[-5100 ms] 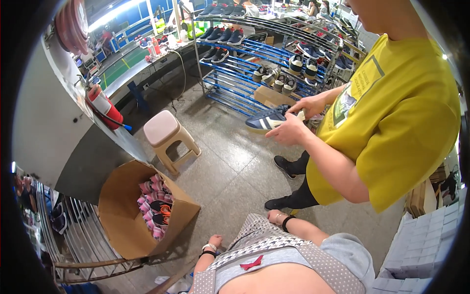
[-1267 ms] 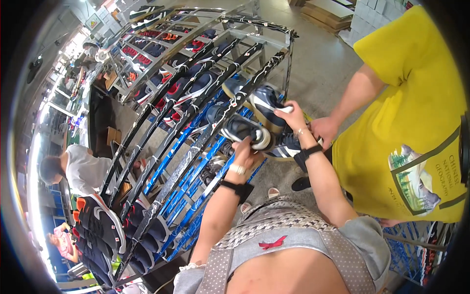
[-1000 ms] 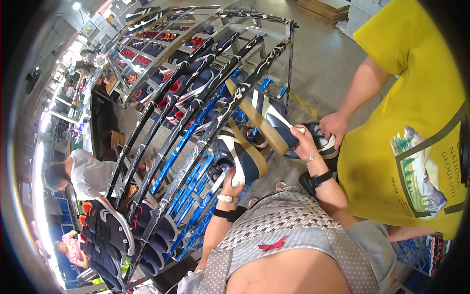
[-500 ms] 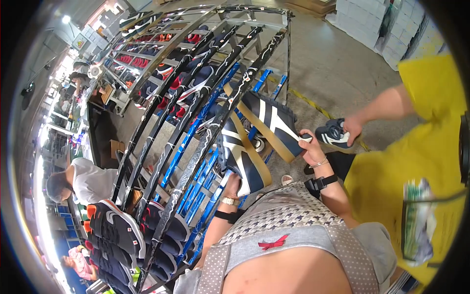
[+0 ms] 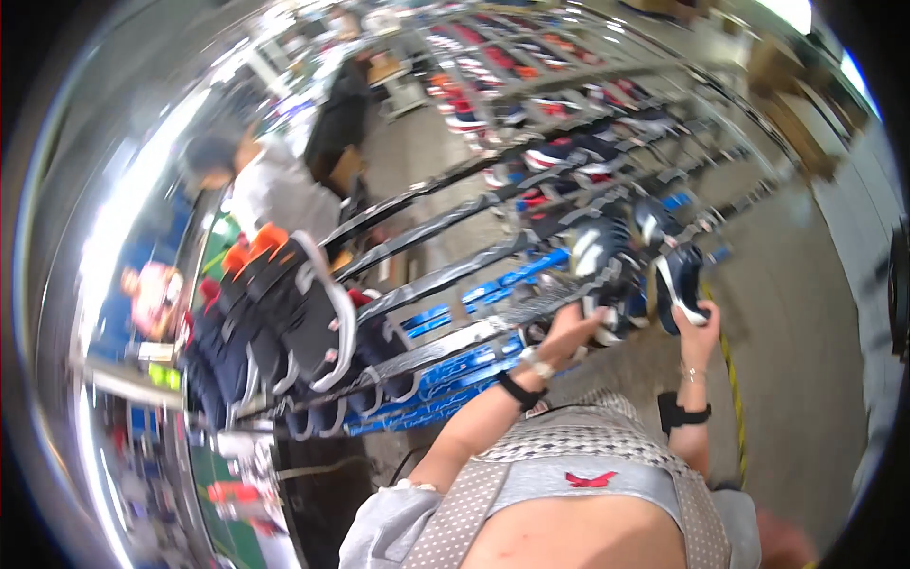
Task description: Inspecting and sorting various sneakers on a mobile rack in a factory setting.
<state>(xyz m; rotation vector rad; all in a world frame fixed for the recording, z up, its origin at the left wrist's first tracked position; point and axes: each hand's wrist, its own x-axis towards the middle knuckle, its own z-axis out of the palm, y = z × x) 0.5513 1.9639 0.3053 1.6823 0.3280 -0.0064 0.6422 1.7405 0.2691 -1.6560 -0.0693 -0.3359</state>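
My right hand (image 5: 699,327) grips a navy sneaker (image 5: 681,275) with white trim, which stands upright, toe and sole toward me hard to tell apart in the blur. My left hand (image 5: 569,334) is at the near rail of the shoe rack (image 5: 455,337), its fingers closed on the edge of another navy-and-white sneaker (image 5: 623,302); motion smears the contact. Just beyond it, a navy sneaker with white stripes (image 5: 602,248) rests among the rack's rails. The rack's rails are black and scuffed, with blue bars lower down.
Several black sneakers (image 5: 308,308) with white soles sit at the rack's left end. Farther racks hold many coloured shoes (image 5: 483,71). A person in a white top (image 5: 280,194) is beyond the rack on the left. Yellow-black tape (image 5: 736,408) runs along the floor at right. Boxes (image 5: 796,128) stand far right.
My view has swung to the right side of the rack's layout, blurring it. Both sneakers have moved apart and toward the rack. The co-worker in yellow has mostly left view.
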